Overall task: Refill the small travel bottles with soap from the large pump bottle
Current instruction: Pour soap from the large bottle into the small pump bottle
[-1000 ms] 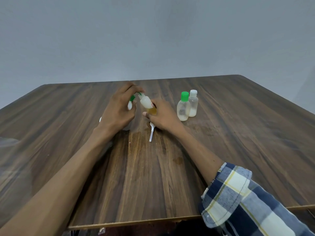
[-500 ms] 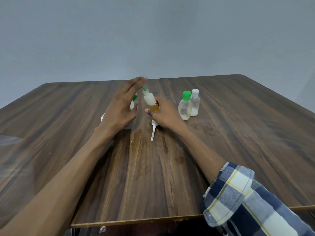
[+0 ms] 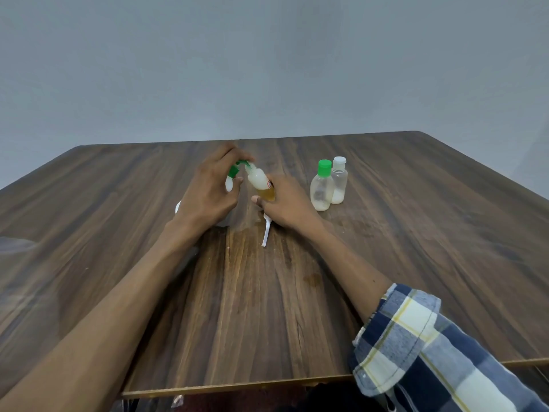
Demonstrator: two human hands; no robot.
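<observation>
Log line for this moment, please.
left hand: on pump | right hand: holds tilted bottle, mouth at nozzle | two capped bottles standing right | spoon on table

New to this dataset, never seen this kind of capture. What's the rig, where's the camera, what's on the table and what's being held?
There is no robot here: a person works with two bare hands. The single picture comes from a wide-angle camera worn on the head, looking forward and down, so both forearms reach in from the bottom.

The right hand holds a small bottle, tilted, with yellowish liquid in it. The left hand is curled over the green pump top of a white pump bottle, which it mostly hides.

On the wooden table stand two more travel bottles, close together: a green-capped bottle and a white-capped bottle. A small white spoon lies near the right hand.
</observation>
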